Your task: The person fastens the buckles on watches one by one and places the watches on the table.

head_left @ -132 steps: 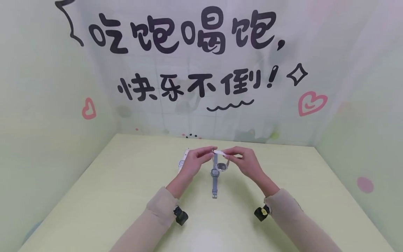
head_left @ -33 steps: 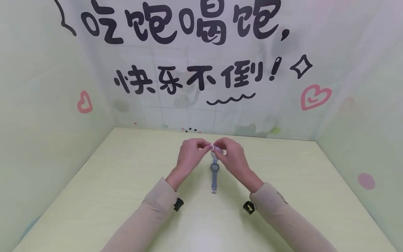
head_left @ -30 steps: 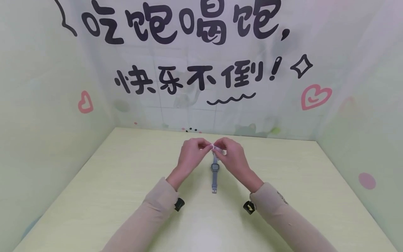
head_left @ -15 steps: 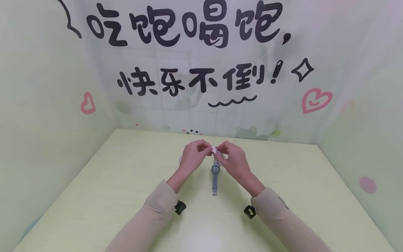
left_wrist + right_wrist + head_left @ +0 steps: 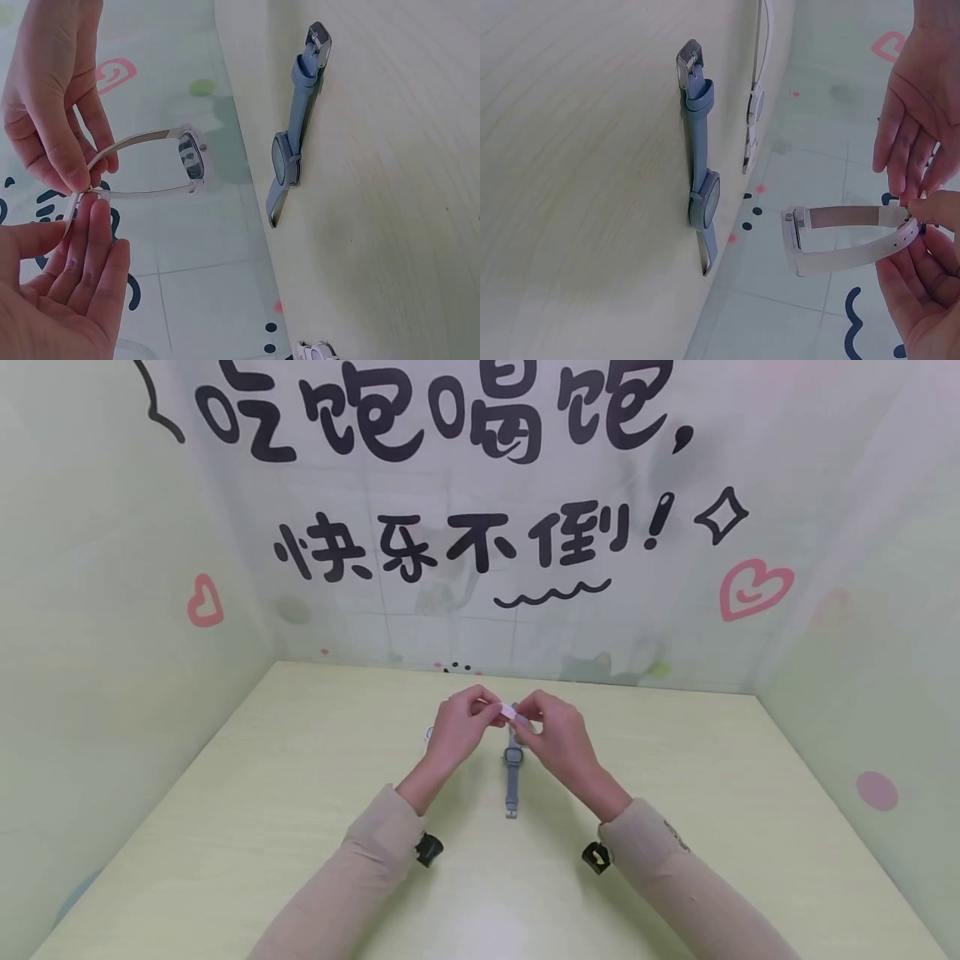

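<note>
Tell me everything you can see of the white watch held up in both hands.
The white watch has a leather-like strap, greyish-brown inside, with small holes near one end, and a pale case with a side crown. The strap is bent into a loop, its ends together; whether it is buckled isn't clear. The case hangs above the table; the left hand and right hand pinch the strap's ends.
</note>
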The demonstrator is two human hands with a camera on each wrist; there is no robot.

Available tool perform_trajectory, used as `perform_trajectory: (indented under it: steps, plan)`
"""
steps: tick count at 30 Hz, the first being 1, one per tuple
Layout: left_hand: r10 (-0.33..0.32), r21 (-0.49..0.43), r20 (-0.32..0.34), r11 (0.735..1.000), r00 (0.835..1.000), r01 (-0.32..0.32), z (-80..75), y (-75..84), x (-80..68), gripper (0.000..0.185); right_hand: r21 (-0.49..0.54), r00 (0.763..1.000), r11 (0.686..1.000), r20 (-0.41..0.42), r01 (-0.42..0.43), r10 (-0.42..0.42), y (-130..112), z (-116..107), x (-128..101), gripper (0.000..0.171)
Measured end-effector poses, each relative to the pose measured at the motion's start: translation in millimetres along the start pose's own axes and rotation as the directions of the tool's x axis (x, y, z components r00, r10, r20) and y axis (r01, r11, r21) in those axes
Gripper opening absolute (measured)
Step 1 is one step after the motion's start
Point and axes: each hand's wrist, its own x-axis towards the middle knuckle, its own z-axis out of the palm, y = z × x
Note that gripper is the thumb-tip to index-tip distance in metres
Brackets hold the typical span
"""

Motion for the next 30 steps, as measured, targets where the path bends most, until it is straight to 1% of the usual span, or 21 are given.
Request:
perform_trajectory:
  steps: [7, 11, 17, 23, 30]
  plan:
    - [-0.004, -0.060, 0.005, 0.998, 1.000, 0.005, -1.2, 2.2, 1.1, 0.014, 0.009, 1.000, 1.000, -0.012, -0.008, 0.008, -0.6, -0.9, -0.1, 0.014]
    - [-0.023, -0.095, -0.004, 0.995, 1.000, 0.023, -1.6, 2.7, -0.3, 0.012, 0.022, 1.000, 1.000, -0.007, -0.016, 0.016, -0.1, -0.7, -1.9, 0.014]
    - [-0.008, -0.128, -0.019, 0.992, 1.000, 0.005, -1.6, 1.6, -0.7, 0.013, 0.031, 0.999, 0.999, -0.026, -0.041, 0.041, 1.3, -2.4, -5.8, 0.015]
    - [-0.045, -0.164, -0.016, 0.986, 0.999, 0.041, -3.5, 2.6, -2.0, 0.012, 0.041, 0.999, 0.998, -0.020, -0.037, 0.038, 2.9, -4.8, -8.5, 0.015]
    - [-0.024, -0.211, -0.024, 0.977, 0.999, 0.018, -5.9, 4.7, -0.5, 0.012, 0.037, 0.999, 0.999, -0.030, -0.031, 0.032, 8.6, -5.2, -9.5, 0.014]
